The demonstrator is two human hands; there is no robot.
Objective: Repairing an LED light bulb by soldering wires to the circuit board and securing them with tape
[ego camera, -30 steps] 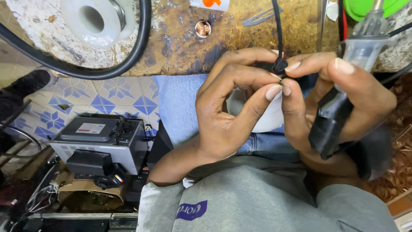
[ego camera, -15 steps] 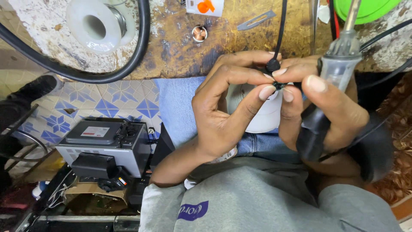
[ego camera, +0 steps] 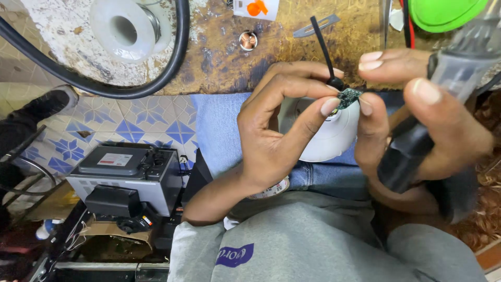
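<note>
Your left hand (ego camera: 276,141) pinches a small green circuit board (ego camera: 348,96) joined to a black cable (ego camera: 322,47). Your right hand (ego camera: 417,120) grips a soldering iron (ego camera: 443,99), its forefinger touching the board.

The workbench top (ego camera: 219,57) was worn wood, rough and stained, with a pale, chalky crust over its left part. On it sat a smooth white plastic spool (ego camera: 122,26), ringed by a matt black rubbery cable (ego camera: 172,68). A thin metal blade (ego camera: 315,26) lay dull grey, and a green plastic lid (ego camera: 443,11) shone glossy. The small circuit board (ego camera: 348,96) pinched in the left hand (ego camera: 282,130) looked matt green, flecked with solder. The right hand (ego camera: 417,115) gripped a tool (ego camera: 417,136) with a black matt handle and a clear plastic collar. A white glossy plastic housing (ego camera: 323,136) rested on blue denim (ego camera: 219,125). The floor tiles (ego camera: 130,122) were glazed ceramic.
</note>
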